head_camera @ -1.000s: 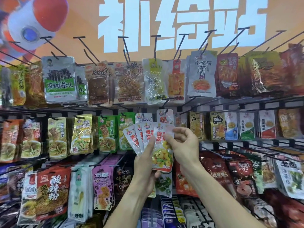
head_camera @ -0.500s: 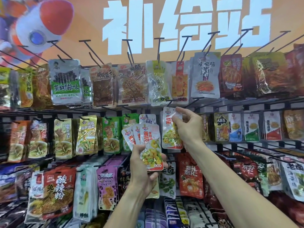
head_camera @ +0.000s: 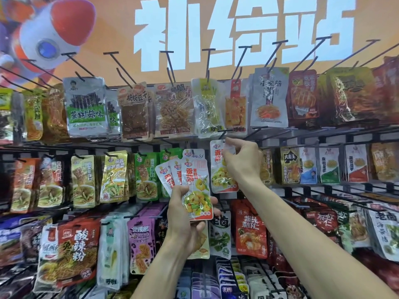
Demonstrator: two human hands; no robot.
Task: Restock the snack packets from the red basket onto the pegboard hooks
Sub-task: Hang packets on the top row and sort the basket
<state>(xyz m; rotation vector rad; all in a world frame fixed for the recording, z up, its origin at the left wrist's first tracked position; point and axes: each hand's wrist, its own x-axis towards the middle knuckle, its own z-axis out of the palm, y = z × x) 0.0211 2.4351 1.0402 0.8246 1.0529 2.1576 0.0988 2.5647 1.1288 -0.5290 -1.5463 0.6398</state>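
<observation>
My left hand (head_camera: pixel 183 214) grips a fan of three matching white-and-red snack packets (head_camera: pixel 195 188) with yellow vegetables printed on them, held in front of the middle row. My right hand (head_camera: pixel 241 160) pinches the top corner of one more such packet (head_camera: pixel 222 175), raised to the tip of a black pegboard hook (head_camera: pixel 224 131) in the middle of the display. I cannot tell whether the packet's hole is on the hook. The red basket is out of view.
Rows of black hooks loaded with hanging snack packets fill the pegboard on every side. Long bare hook ends (head_camera: pixel 207 59) jut out of the top row toward me. An orange sign (head_camera: pixel 237 29) with large white characters is above.
My right hand took one packet off the fan and lifted it up and right to the hook tip. My left hand lowered slightly with the remaining packets.
</observation>
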